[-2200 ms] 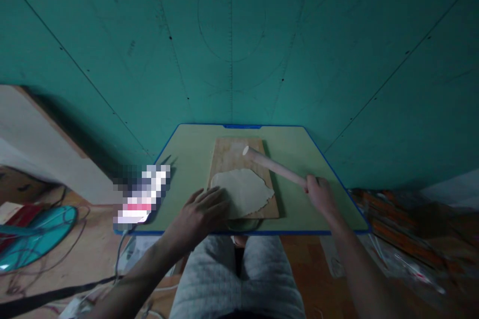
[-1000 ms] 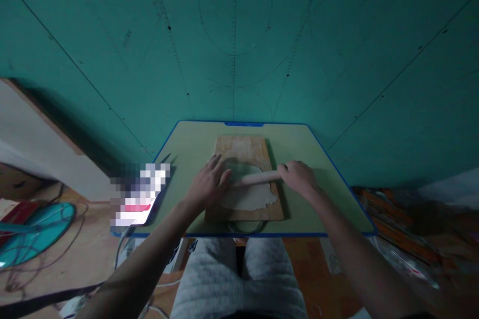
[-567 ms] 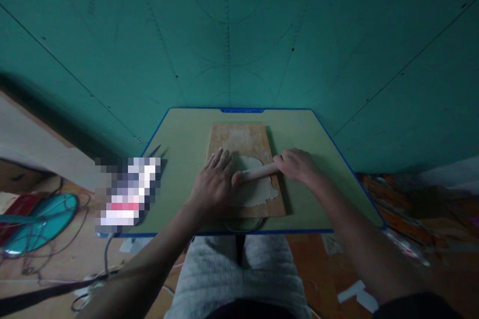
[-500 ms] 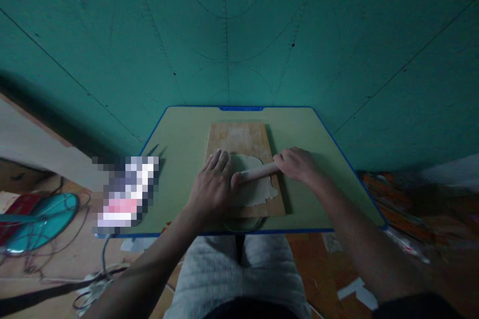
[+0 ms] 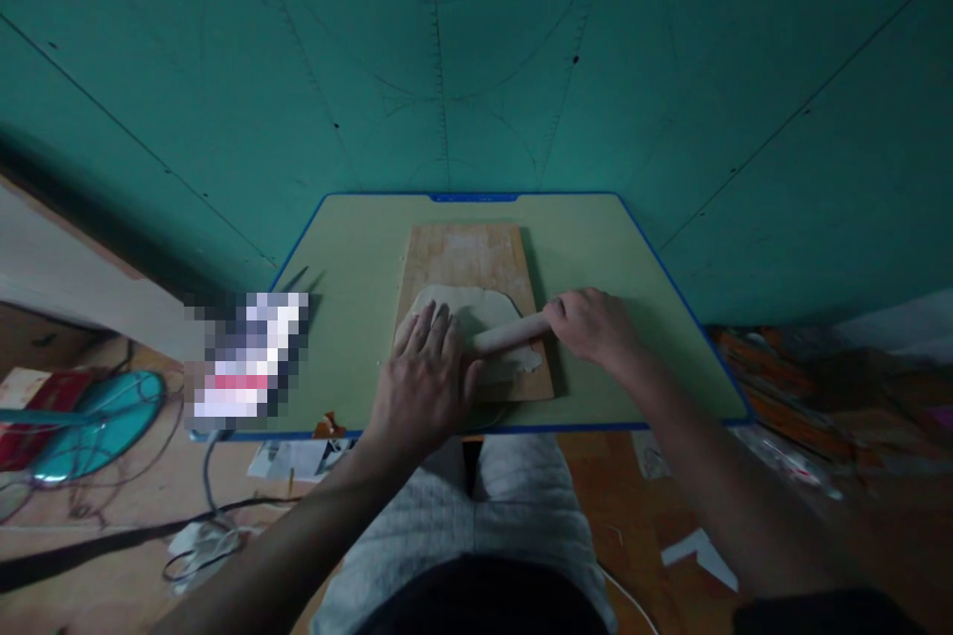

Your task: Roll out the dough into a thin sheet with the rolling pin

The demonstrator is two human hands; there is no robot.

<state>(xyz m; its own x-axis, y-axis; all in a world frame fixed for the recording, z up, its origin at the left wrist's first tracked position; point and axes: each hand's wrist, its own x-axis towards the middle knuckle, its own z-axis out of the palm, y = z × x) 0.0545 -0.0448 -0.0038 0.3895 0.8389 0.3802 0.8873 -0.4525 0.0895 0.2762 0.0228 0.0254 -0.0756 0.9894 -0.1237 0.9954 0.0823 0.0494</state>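
Note:
A sheet of pale rolled dough (image 5: 487,303) with a ragged right edge lies on a wooden board (image 5: 466,248). Across it, slightly tilted, rests a wooden rolling pin (image 5: 510,333). My right hand (image 5: 592,325) is closed around the pin's right end, just off the board's right edge. My left hand (image 5: 426,382) lies flat over the dough's left part, fingers stretched out and slightly apart. The pin's left end runs under this palm and is hidden, so its exact contact cannot be seen.
The board sits on a pale green table (image 5: 581,248) with a blue rim, against a green wall (image 5: 476,50). A blurred-out item (image 5: 253,357) stands at the table's left. On the floor are a turquoise round object (image 5: 111,427), cables and paper scraps (image 5: 700,556).
My left hand has slid back toward me relative to the dough, uncovering more of its upper left edge. My right hand keeps hold of the rolling pin. The view has tilted slightly.

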